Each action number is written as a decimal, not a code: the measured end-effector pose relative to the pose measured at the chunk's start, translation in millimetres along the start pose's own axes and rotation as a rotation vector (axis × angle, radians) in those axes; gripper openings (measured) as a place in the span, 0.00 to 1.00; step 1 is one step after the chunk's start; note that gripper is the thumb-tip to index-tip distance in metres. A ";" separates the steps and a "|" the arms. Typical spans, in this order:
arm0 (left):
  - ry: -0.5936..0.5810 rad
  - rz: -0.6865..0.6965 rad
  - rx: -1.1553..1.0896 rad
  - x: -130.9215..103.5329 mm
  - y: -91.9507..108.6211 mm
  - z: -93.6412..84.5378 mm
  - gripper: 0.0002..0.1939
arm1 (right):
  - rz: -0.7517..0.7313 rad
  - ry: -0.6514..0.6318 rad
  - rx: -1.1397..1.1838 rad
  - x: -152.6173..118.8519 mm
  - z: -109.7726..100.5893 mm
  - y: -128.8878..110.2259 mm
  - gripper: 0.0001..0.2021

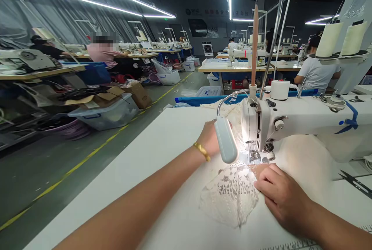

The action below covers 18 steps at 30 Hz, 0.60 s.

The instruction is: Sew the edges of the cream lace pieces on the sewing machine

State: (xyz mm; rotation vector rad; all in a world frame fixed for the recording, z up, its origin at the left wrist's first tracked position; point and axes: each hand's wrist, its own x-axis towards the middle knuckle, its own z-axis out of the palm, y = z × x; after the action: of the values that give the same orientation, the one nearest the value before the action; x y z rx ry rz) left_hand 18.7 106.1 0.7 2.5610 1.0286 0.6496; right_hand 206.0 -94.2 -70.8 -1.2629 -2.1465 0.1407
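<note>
A piece of white lace fabric lies on the white sewing table, running up to the needle area of a white sewing machine. My right hand is just in front of the presser foot, its fingers curled and closed on the lace's right edge. My left hand reaches past the machine's left side, beside more lace. A small lamp head on a bendy neck covers its fingers, so their state is hidden. A gold bracelet circles the left wrist.
Dark thread snips lie at the right, and a ruler scale runs along the near edge. Thread cones stand above the machine. Left of the table is an aisle with a yellow line and plastic bins. Co-workers sit at other machines.
</note>
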 end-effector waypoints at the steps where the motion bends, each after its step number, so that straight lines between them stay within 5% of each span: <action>1: 0.006 0.008 0.002 -7.6 4.3 -0.4 0.06 | -0.006 0.008 -0.002 0.3 -0.2 -0.4 0.13; 8: -0.127 0.028 -0.106 -72.8 27.9 31.2 0.04 | -0.038 0.040 -0.019 0.8 1.9 0.4 0.14; 18: 0.008 0.160 -0.025 -82.9 25.9 33.7 0.03 | -0.144 0.102 -0.035 1.6 2.1 1.0 0.23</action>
State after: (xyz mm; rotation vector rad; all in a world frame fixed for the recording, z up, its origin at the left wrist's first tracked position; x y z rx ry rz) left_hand -2.3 25.6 -41.2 2.6399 0.8187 0.7093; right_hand 205.1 -91.9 -72.1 -1.1063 -2.1506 -0.0212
